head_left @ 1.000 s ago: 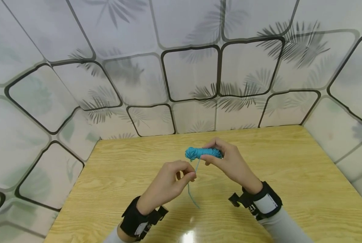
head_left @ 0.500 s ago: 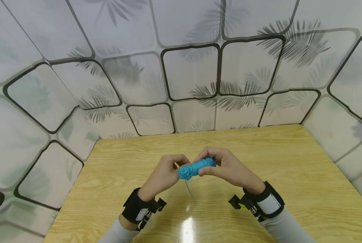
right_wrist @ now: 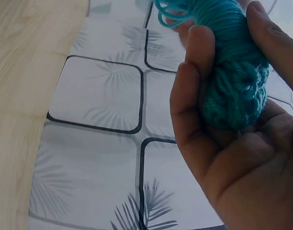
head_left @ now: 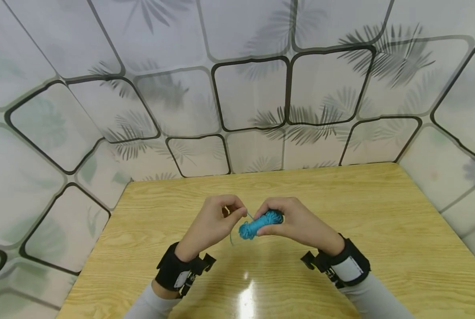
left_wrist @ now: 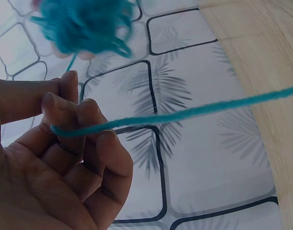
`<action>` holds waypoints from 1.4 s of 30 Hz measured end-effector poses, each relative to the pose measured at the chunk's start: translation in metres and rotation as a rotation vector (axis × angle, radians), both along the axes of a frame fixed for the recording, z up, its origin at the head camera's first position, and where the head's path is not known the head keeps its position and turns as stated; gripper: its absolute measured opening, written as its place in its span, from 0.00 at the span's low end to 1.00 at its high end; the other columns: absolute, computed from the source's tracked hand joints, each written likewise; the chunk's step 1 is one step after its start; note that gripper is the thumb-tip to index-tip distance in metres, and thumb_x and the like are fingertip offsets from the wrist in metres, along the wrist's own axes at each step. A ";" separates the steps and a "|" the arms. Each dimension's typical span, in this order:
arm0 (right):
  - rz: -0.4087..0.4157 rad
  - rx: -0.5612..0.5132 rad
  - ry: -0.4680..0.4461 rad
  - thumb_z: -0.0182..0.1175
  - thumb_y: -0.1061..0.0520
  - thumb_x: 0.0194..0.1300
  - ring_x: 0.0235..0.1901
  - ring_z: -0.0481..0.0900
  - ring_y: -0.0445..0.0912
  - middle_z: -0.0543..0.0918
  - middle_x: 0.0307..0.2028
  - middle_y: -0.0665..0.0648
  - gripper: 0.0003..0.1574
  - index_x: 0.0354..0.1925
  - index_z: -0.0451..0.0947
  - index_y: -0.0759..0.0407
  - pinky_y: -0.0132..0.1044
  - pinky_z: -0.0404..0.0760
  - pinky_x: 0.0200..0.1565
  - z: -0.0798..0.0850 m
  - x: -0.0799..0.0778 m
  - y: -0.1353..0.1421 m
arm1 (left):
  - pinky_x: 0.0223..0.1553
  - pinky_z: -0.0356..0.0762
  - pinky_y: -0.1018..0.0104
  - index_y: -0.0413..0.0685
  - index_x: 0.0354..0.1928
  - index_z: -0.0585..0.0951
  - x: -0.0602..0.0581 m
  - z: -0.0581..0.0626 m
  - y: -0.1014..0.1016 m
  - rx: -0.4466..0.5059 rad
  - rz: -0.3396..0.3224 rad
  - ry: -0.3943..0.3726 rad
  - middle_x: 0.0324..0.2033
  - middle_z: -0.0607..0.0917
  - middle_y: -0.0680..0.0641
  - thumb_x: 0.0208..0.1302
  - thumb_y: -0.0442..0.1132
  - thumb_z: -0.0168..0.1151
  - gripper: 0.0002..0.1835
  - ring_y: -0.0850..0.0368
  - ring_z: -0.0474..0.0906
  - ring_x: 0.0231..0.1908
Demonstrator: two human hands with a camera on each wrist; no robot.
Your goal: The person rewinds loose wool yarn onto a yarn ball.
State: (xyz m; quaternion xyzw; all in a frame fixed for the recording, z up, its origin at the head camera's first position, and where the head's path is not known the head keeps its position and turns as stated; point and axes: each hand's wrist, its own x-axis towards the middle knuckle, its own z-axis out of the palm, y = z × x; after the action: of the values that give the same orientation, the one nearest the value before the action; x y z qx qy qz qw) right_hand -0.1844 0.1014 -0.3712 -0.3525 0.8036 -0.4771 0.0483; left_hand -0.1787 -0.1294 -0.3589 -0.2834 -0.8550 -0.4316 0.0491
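Note:
A small bundle of blue yarn [head_left: 257, 225], wound tight round its middle with looped ends, is held above the table by my right hand [head_left: 299, 221]. Thumb and fingers wrap its right part, as the right wrist view shows with the yarn bundle [right_wrist: 232, 62] against the palm. My left hand [head_left: 217, 221], just left of the bundle, pinches the loose yarn strand between thumb and fingertips. In the left wrist view that strand [left_wrist: 185, 114] crosses the curled fingers and its free end runs off to the right; a short stretch leads up to the bundle.
Both hands are over a light wood-grain table [head_left: 361, 199]. Behind it and at both sides stand pale walls [head_left: 253, 97] with dark rounded frames and leaf prints. Black straps with small cameras sit on both wrists.
The bundle has come down and nearer, tilting its left end toward me. My left hand passed behind it with the strand and is now at its upper left, pulling the strand out leftward.

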 end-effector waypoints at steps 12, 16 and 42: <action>-0.223 0.104 0.110 0.68 0.47 0.61 0.21 0.76 0.37 0.84 0.28 0.45 0.12 0.36 0.76 0.48 0.35 0.79 0.26 -0.006 -0.006 -0.004 | 0.25 0.74 0.65 0.53 0.30 0.83 0.023 0.010 0.009 -0.016 -0.039 0.061 0.22 0.81 0.57 0.66 0.33 0.64 0.07 0.65 0.72 0.22; -0.281 0.095 0.109 0.66 0.45 0.63 0.19 0.75 0.38 0.83 0.23 0.47 0.12 0.37 0.76 0.48 0.35 0.77 0.22 -0.007 -0.008 -0.002 | 0.25 0.75 0.65 0.52 0.30 0.83 0.027 0.013 0.011 -0.022 -0.043 0.079 0.22 0.81 0.57 0.66 0.32 0.63 0.08 0.65 0.72 0.21; 0.116 -0.448 -0.263 0.56 0.63 0.72 0.32 0.87 0.54 0.85 0.38 0.55 0.12 0.51 0.76 0.68 0.39 0.87 0.41 0.007 -0.003 0.012 | 0.30 0.80 0.63 0.46 0.36 0.88 0.009 -0.013 0.004 -0.006 -0.141 -0.190 0.30 0.89 0.47 0.67 0.32 0.62 0.06 0.62 0.81 0.27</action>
State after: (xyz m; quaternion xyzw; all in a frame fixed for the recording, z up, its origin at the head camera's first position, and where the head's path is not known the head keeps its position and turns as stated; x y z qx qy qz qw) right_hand -0.1870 0.1134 -0.3640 -0.3351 0.6430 -0.6813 0.1003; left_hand -0.1693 -0.1252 -0.3721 -0.3009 -0.8349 -0.4565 -0.0635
